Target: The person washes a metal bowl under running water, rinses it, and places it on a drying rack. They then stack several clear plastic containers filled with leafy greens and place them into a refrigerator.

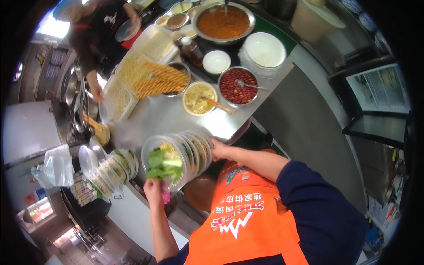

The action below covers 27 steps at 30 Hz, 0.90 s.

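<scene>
A stack of several clear plastic bowls with leafy greens and other food (179, 159) hangs tilted between both hands, over the near edge of the steel table (215, 122). My left hand (154, 193) grips the rim of the foremost bowl, with green leaves (162, 164) just above the fingers. At the other end, my right hand (218, 149) holds the stack from below; its fingers are partly hidden behind the bowls. Beyond the stack are a bowl of shredded vegetables (195, 97) with chopsticks and a steel bowl of red peanuts (237, 91) with a spoon.
Twisted fried dough sticks (162, 81), noodle trays (132, 69), a large basin of red-brown sauce (223, 21) and white bowls (265, 49) crowd the table. Another filled bowl stack (112, 172) stands at left. Across the table, a co-worker (96, 29) holds a clear bowl (127, 30).
</scene>
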Available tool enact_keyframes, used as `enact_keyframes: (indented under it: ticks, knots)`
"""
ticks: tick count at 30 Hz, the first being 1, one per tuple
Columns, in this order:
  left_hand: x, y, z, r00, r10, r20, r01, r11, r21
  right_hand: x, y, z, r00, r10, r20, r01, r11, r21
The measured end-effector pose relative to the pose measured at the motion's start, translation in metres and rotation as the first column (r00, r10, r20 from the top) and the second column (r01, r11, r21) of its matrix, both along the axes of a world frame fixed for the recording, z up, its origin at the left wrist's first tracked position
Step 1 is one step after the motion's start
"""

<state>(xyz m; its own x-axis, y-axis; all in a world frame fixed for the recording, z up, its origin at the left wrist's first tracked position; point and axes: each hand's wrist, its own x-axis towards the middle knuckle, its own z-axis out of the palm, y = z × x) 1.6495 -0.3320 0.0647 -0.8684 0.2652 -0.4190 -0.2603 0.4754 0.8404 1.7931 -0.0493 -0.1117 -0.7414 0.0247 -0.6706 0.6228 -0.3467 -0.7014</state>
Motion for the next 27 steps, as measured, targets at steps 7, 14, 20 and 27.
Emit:
enact_keyframes:
  ticks: [7,14,20,27]
  knots:
    - [0.166,0.069,0.022,0.998,-0.048,-0.028,0.048,0.999,0.006,0.178,0.046,-0.018,0.945,-0.251,-0.208,0.177,0.931,-0.320]
    - [0.299,0.267,0.035,0.948,-0.317,0.021,0.314,0.946,0.078,0.371,0.181,-0.013,0.877,-0.466,-0.118,0.447,0.881,-0.157]
    - [0.435,0.476,0.090,0.744,-0.650,0.153,0.641,0.760,0.108,0.567,0.300,0.055,0.686,-0.728,-0.019,0.728,0.685,0.034]
    - [0.553,0.727,0.081,0.416,-0.874,0.249,0.824,0.479,0.303,0.710,0.436,0.073,0.226,-0.974,-0.026,0.972,0.227,-0.058]
